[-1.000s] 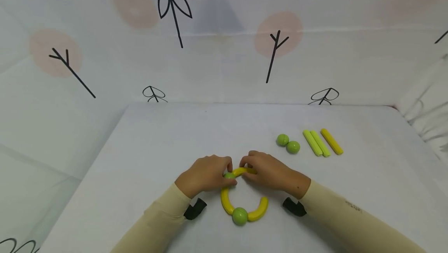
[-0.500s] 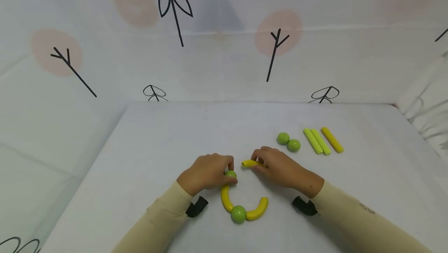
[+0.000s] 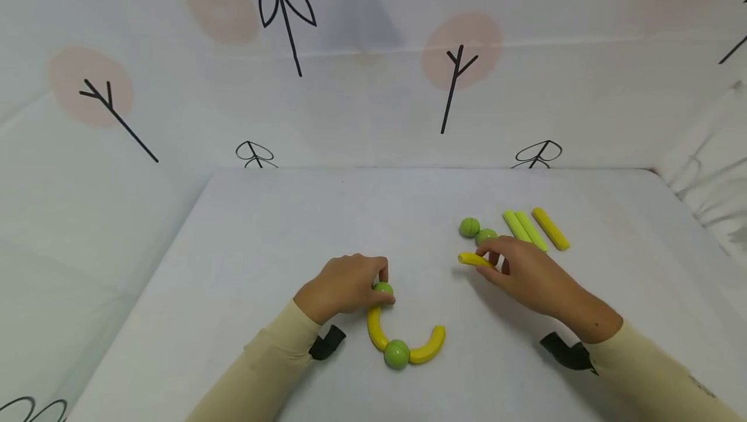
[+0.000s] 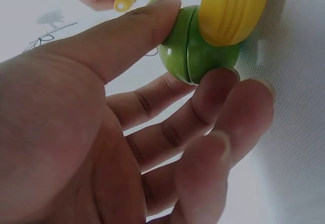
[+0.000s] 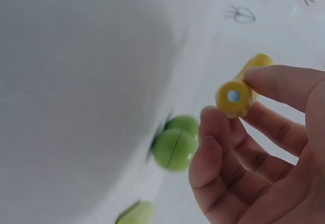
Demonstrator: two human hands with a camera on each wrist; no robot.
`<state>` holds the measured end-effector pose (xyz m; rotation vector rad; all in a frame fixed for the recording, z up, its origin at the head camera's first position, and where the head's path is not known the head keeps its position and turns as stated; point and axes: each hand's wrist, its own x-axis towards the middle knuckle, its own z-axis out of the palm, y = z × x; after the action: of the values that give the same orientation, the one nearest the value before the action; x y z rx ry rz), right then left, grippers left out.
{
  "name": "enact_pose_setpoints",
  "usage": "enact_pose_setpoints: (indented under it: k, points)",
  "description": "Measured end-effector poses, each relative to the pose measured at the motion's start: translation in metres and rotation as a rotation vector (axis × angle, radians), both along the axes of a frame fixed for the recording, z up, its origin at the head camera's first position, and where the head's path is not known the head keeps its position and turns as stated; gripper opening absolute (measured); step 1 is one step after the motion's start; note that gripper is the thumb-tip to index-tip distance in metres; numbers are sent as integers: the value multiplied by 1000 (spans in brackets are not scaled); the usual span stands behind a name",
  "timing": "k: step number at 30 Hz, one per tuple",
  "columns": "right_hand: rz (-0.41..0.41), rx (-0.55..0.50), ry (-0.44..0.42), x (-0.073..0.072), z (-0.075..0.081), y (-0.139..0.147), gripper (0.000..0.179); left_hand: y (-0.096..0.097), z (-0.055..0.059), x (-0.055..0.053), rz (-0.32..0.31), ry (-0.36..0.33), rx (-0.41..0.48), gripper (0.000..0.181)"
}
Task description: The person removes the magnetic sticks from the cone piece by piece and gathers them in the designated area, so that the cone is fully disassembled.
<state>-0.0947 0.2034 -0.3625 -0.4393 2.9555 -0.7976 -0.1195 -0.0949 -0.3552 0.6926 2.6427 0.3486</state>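
Note:
My left hand (image 3: 344,287) pinches a green ball (image 3: 383,290) between thumb and fingers; a seam runs round the ball in the left wrist view. From that ball a curved yellow rod (image 3: 375,328) leads down to a second green ball (image 3: 397,354), and another curved yellow rod (image 3: 428,347) bends up from there to the right, forming an open U. Over on the right, my right hand (image 3: 528,279) pinches a third curved yellow rod (image 3: 469,258) above the table. Its near end, a ring with a pale round centre, faces the right wrist camera.
Behind the right hand lie two more green balls (image 3: 469,227), side by side. Beyond them are two straight lime-coloured sticks (image 3: 513,222) and a straight yellow stick (image 3: 550,229). A white printed cloth (image 3: 362,117) rises at the table's back edge.
The right hand has pulled its curved yellow rod away from the left hand's ball and carried it right, toward the loose balls. The left hand keeps its pinch, nearly still.

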Motion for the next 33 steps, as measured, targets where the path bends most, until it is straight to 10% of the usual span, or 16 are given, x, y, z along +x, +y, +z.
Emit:
enact_pose_setpoints:
  k: [16,33]
  points:
    - [87,32,-179,0,-22,18,17,-1,0,0,-3,-3,-4,28]
    - [92,49,-142,2,-18,16,23,3,-4,-1,-15,35,24,31]
